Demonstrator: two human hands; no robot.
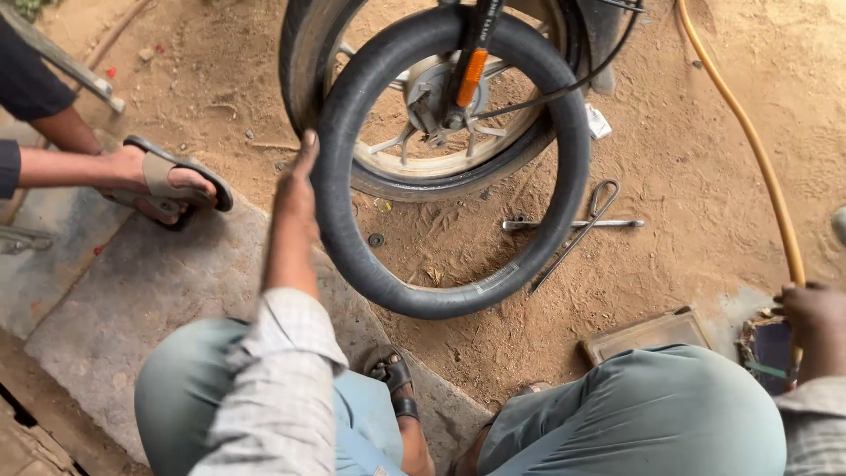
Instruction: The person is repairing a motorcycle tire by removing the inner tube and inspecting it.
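Note:
My left hand (298, 189) grips the left side of a black rubber inner tube (564, 203) and holds it upright as a ring in front of a motorcycle wheel (423, 167). My right hand (815, 317) is at the far right edge, closed around a yellow hose (756, 145) where it reaches a small dark box (768, 351). I am squatting, with my knees in grey-green trousers at the bottom of the view.
A metal tyre lever (573, 224) and a bent wire tool (589, 220) lie on the sandy ground behind the tube. A flat metal tin (648, 335) sits by my right knee. Another person's sandalled foot (167, 181) rests on the stone slab (132, 291) at left.

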